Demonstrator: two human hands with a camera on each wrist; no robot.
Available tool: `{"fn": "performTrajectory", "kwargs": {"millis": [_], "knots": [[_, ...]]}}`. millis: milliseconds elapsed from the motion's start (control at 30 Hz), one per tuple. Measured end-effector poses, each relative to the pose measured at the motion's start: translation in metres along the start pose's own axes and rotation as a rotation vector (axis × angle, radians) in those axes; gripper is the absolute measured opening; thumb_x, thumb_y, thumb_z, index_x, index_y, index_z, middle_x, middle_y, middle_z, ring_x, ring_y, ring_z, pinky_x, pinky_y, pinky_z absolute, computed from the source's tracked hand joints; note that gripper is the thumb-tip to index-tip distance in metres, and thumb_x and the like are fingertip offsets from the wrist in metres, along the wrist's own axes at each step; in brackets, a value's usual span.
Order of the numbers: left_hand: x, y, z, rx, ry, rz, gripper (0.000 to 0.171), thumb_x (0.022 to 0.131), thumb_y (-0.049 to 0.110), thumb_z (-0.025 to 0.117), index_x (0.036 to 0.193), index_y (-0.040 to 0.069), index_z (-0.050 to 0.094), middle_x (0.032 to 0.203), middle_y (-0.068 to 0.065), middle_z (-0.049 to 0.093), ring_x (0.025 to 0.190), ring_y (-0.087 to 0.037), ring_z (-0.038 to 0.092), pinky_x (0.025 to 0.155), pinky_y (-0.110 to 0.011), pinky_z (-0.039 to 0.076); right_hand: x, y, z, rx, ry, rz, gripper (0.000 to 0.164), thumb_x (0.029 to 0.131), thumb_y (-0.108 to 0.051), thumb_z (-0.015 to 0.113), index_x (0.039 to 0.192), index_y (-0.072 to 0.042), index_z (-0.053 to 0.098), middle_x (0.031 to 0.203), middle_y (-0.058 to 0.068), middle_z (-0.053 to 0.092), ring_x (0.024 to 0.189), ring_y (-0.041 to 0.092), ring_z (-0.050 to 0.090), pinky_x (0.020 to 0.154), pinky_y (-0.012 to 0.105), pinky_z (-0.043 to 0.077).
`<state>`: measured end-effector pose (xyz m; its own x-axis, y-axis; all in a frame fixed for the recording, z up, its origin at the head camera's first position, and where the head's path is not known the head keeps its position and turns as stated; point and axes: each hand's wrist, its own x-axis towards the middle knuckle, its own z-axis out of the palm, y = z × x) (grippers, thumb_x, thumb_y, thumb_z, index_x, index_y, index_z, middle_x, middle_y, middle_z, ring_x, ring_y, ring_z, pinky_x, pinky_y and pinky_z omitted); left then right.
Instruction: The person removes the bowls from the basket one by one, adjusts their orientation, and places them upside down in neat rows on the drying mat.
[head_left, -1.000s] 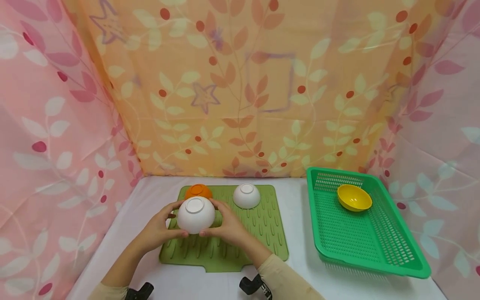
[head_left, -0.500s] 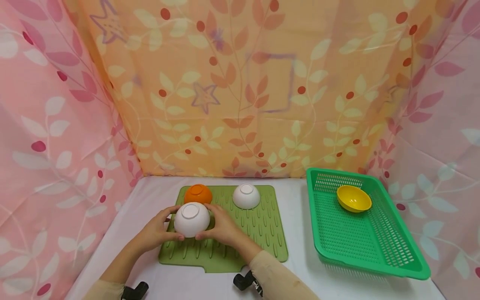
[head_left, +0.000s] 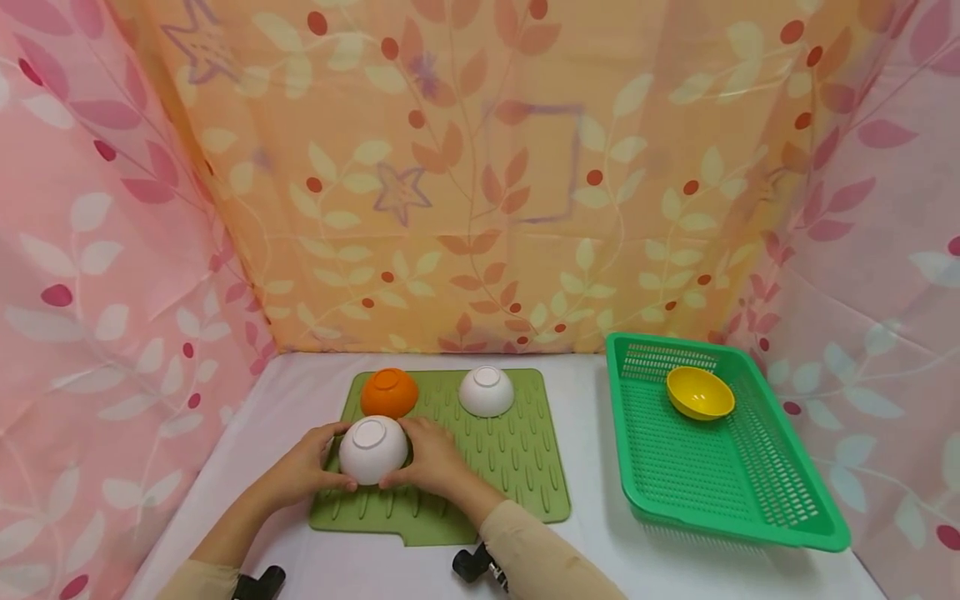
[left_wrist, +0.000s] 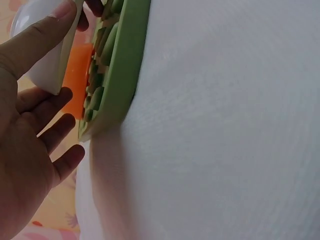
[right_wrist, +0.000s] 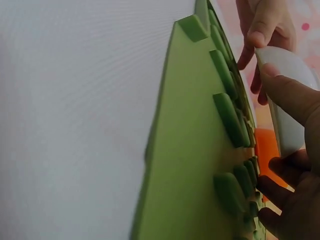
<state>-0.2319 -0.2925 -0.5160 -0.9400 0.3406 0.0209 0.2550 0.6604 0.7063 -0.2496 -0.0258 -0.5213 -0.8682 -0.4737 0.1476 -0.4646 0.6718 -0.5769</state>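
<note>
Both hands hold a white bowl [head_left: 373, 457] upside down over the front left of the green drying mat [head_left: 517, 467]. My left hand [head_left: 309, 468] grips its left side, thumb at the front and fingers farther back. The right hand [head_left: 429, 457] pinches the opposite side the same way. In the left wrist view the bowl's rim [left_wrist: 59, 80] stands a little above the mat's ridges. Behind it an orange bowl [head_left: 390, 393] rests upside down on the mat. A second white bowl [head_left: 487, 392], also inverted, sits at the mat's back right.
A green plastic basket [head_left: 626, 467] stands right of the mat. Inside it, toward the back, a yellow bowl [head_left: 701, 393] lies tilted, its opening facing up. Patterned curtains [head_left: 480, 183] enclose the white-covered table at the back and sides.
Both hands have brought the white bowl down and toward the front of the mat. More of the orange bowl shows behind it. The head view has shifted slightly.
</note>
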Motion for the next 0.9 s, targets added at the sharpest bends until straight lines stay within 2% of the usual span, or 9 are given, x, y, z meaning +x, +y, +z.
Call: {"fn": "performTrajectory", "kwargs": {"millis": [133,267,400,633,900], "knots": [[0.002,-0.006,0.001,0.037,0.008,0.032,0.100,0.066,0.044,0.096,0.145,0.003,0.051,0.144,-0.021,0.053,0.137,-0.046,0.042,0.112,-0.072,0.029,0.002,0.001,0.006,-0.070,0.007,0.001,0.092,0.066,-0.065,0.089,0.141,-0.022,0.059,0.131,-0.004,0.065,0.121,0.015,0.058,0.100,0.038,0.040],[0.002,-0.009,0.001,0.077,0.007,0.019,0.100,0.065,0.048,0.095,0.145,0.005,0.052,0.143,-0.018,0.054,0.135,-0.045,0.042,0.111,-0.072,0.030,0.001,0.003,0.011,-0.137,0.006,-0.002,0.093,0.067,-0.068,0.086,0.141,-0.020,0.058,0.133,-0.003,0.064,0.124,0.018,0.057,0.102,0.040,0.039],[0.003,-0.010,0.001,0.090,-0.003,0.011,0.101,0.066,0.049,0.094,0.146,0.005,0.051,0.144,-0.019,0.053,0.136,-0.046,0.041,0.110,-0.073,0.030,0.000,0.002,0.013,-0.170,0.009,-0.005,0.092,0.068,-0.067,0.087,0.141,-0.018,0.059,0.134,-0.001,0.063,0.126,0.021,0.056,0.106,0.042,0.037],[0.003,-0.011,0.003,0.140,0.004,0.038,0.101,0.066,0.052,0.094,0.144,0.003,0.052,0.143,-0.020,0.055,0.134,-0.045,0.043,0.109,-0.071,0.034,0.000,-0.004,0.011,-0.206,-0.004,0.010,0.087,0.068,-0.064,0.088,0.137,-0.020,0.060,0.132,-0.003,0.062,0.126,0.020,0.054,0.108,0.043,0.035],[0.004,-0.009,0.003,0.195,0.016,0.053,0.099,0.065,0.053,0.094,0.142,0.004,0.055,0.141,-0.019,0.057,0.133,-0.045,0.044,0.107,-0.073,0.031,0.004,-0.004,0.012,-0.274,-0.017,0.000,0.088,0.067,-0.068,0.087,0.137,-0.021,0.060,0.128,-0.003,0.060,0.122,0.018,0.053,0.104,0.041,0.037]]}}
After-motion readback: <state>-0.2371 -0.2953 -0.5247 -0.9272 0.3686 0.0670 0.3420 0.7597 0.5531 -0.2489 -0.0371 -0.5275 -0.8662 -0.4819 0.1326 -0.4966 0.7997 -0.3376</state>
